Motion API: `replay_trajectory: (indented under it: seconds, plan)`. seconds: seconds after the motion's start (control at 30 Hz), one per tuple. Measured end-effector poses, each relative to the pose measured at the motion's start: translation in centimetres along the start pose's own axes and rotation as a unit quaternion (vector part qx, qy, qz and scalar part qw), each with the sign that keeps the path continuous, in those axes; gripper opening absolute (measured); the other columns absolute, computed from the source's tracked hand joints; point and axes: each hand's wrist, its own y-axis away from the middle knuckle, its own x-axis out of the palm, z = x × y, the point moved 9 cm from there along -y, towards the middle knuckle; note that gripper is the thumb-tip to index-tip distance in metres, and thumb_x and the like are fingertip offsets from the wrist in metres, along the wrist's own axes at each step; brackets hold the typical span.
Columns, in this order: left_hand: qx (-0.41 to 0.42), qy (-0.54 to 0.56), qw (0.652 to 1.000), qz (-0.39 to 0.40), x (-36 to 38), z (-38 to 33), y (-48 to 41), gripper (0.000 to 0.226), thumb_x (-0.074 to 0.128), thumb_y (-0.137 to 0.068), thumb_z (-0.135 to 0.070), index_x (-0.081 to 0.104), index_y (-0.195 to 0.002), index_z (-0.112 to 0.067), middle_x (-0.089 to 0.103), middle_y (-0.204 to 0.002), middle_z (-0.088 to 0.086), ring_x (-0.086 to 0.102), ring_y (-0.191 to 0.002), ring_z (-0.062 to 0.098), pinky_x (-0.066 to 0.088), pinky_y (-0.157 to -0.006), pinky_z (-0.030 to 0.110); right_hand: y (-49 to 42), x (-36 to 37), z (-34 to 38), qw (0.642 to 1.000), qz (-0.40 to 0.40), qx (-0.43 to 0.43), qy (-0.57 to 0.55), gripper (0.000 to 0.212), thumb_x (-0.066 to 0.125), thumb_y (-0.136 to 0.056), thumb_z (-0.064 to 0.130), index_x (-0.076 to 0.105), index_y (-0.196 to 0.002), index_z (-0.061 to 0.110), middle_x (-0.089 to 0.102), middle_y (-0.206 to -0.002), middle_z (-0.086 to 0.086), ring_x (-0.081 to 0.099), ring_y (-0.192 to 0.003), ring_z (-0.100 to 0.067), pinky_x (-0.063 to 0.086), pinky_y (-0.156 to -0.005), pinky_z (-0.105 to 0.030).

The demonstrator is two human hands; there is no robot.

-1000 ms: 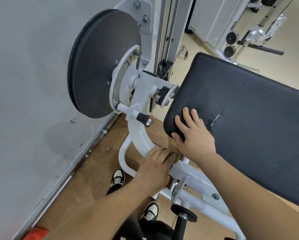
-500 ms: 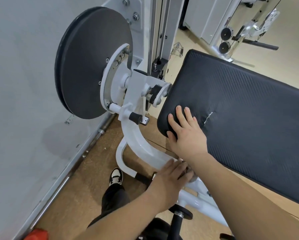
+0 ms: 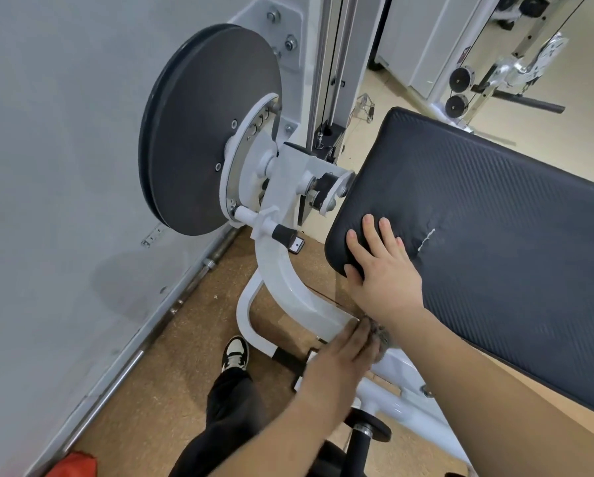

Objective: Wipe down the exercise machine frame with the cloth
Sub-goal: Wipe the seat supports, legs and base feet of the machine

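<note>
While the right hand (image 3: 386, 280) is laid flat and open on the pad (image 3: 478, 242), the cloth (image 3: 379, 335) is pressed under the left hand (image 3: 336, 364) onto the white frame (image 3: 288, 287), whose curved arm runs up-left from that grip.

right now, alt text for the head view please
Left hand presses a mostly hidden cloth on the white frame, while the right hand rests flat on the black pad. A dark disc stands by the wall.
</note>
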Motion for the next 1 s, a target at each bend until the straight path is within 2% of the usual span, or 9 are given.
replay_trajectory:
  seconds: [0.13,0.3,0.37,0.43,0.5,0.6,0.73,0.9,1.0]
  plan:
    - [-0.054,-0.073,0.995,-0.028,-5.3,7.4,0.8,0.073,0.081,-0.074,-0.013,0.053,-0.142,-0.024,0.051,-0.143,0.009,0.053,-0.128,0.031,0.053,-0.1,0.048,-0.1,0.0,0.1,1.0,0.018,0.005,0.006,0.059,0.044,-0.106,0.042,0.029,-0.161,0.027,0.004,-0.174,-0.002,-0.005,-0.16,-0.03,0.011,-0.129,-0.049]
    - [-0.293,0.05,0.952,-0.072,-7.0,10.9,2.1,0.054,0.069,-0.094,-0.017,0.05,-0.144,-0.023,0.042,-0.131,0.004,0.057,-0.108,0.018,0.057,-0.09,0.028,-0.2,0.0,0.7,1.0,0.015,0.015,0.016,0.06,0.043,-0.105,0.043,0.028,-0.161,0.026,0.004,-0.173,-0.004,-0.005,-0.159,-0.032,0.011,-0.128,-0.051]
    - [-0.27,0.104,0.956,-0.047,-4.5,7.4,2.1,0.046,0.067,-0.093,-0.012,0.049,-0.132,-0.026,0.037,-0.127,0.001,0.056,-0.099,0.015,0.056,-0.087,0.025,-0.2,0.1,0.7,1.0,0.018,0.017,0.016,0.059,0.042,-0.105,0.043,0.028,-0.161,0.026,0.004,-0.173,-0.004,-0.005,-0.159,-0.032,0.012,-0.128,-0.051]
    - [-0.197,0.138,0.97,-0.024,-2.3,5.0,2.3,0.047,0.074,-0.083,-0.007,0.049,-0.117,-0.026,0.036,-0.117,-0.001,0.056,-0.083,0.016,0.057,-0.069,0.027,-0.2,0.0,0.6,1.0,0.02,0.017,0.016,0.058,0.042,-0.106,0.042,0.029,-0.161,0.026,0.004,-0.173,-0.003,-0.005,-0.159,-0.031,0.013,-0.128,-0.051]
    - [-0.189,0.158,0.968,-0.04,-2.8,7.0,2.3,0.044,0.071,-0.087,-0.009,0.05,-0.122,-0.027,0.039,-0.121,-0.004,0.06,-0.09,0.02,0.059,-0.071,0.034,-0.3,0.0,0.6,0.999,0.022,0.018,0.018,0.057,0.041,-0.107,0.042,0.029,-0.161,0.027,0.004,-0.173,-0.003,-0.005,-0.159,-0.031,0.012,-0.128,-0.051]
    - [-0.281,0.168,0.938,-0.11,-7.0,13.6,2.1,0.045,0.059,-0.099,-0.018,0.047,-0.141,-0.028,0.047,-0.137,-0.006,0.057,-0.116,0.016,0.054,-0.096,0.032,-0.3,0.1,0.7,0.999,0.013,0.018,0.025,0.056,0.043,-0.107,0.042,0.031,-0.159,0.026,0.008,-0.173,-0.004,-0.002,-0.159,-0.033,0.013,-0.127,-0.053]
    - [-0.312,0.175,0.909,-0.215,-10.6,15.4,1.7,0.057,0.057,-0.099,-0.009,0.043,-0.148,-0.034,0.041,-0.136,-0.006,0.049,-0.118,0.011,0.049,-0.096,0.023,-0.1,0.2,0.8,1.0,-0.001,0.017,0.024,0.056,0.048,-0.105,0.038,0.036,-0.157,0.023,0.013,-0.172,-0.006,0.003,-0.158,-0.035,0.018,-0.126,-0.056]
    - [-0.244,0.098,0.957,-0.122,-6.2,10.2,2.0,0.047,0.062,-0.095,-0.019,0.059,-0.142,-0.023,0.029,-0.149,0.004,0.026,-0.135,0.025,0.051,-0.106,0.043,-0.3,0.3,0.6,1.0,-0.011,0.018,0.018,0.056,0.053,-0.102,0.035,0.042,-0.155,0.02,0.02,-0.17,-0.009,0.009,-0.157,-0.037,0.022,-0.124,-0.058]
    - [-0.201,0.121,0.967,-0.104,-6.9,11.9,2.1,0.041,0.063,-0.098,-0.031,0.062,-0.139,-0.024,0.038,-0.147,0.004,0.038,-0.134,0.026,0.055,-0.101,0.044,-0.2,0.2,0.8,1.0,-0.017,0.017,0.018,0.056,0.054,-0.101,0.035,0.043,-0.154,0.02,0.021,-0.17,-0.008,0.01,-0.158,-0.037,0.023,-0.124,-0.058]
